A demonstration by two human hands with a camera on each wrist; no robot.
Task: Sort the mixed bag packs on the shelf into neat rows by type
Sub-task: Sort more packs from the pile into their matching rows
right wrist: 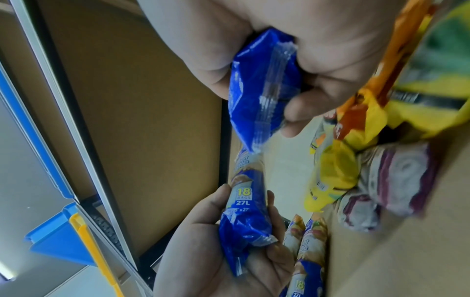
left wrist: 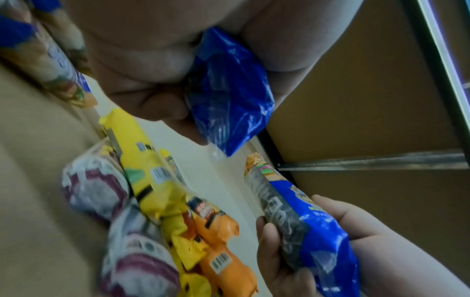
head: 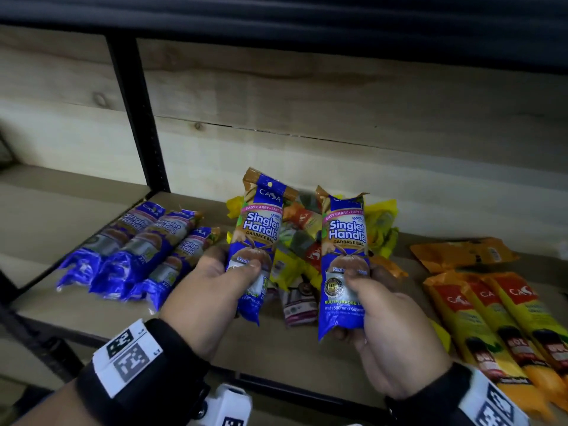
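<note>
Each of my hands holds one blue Singlet Handle garbage bag pack upright above the shelf. My left hand (head: 236, 269) (left wrist: 221, 80) grips the left blue pack (head: 258, 229) (left wrist: 229, 124) (right wrist: 244, 217) by its lower half. My right hand (head: 365, 276) (right wrist: 267, 84) grips the right blue pack (head: 345, 241) (right wrist: 249, 124) (left wrist: 310, 225) the same way. A row of three blue packs (head: 138, 250) lies at the left of the shelf. Behind my hands sits a mixed pile (head: 299, 238) of yellow, orange and purple-white packs.
Three yellow-and-red packs (head: 498, 321) lie in a row at the right, with an orange pack (head: 464, 253) behind them. The wooden shelf board (head: 276, 348) has a black upright post (head: 138, 118) at the left and a plank back wall (head: 338, 118).
</note>
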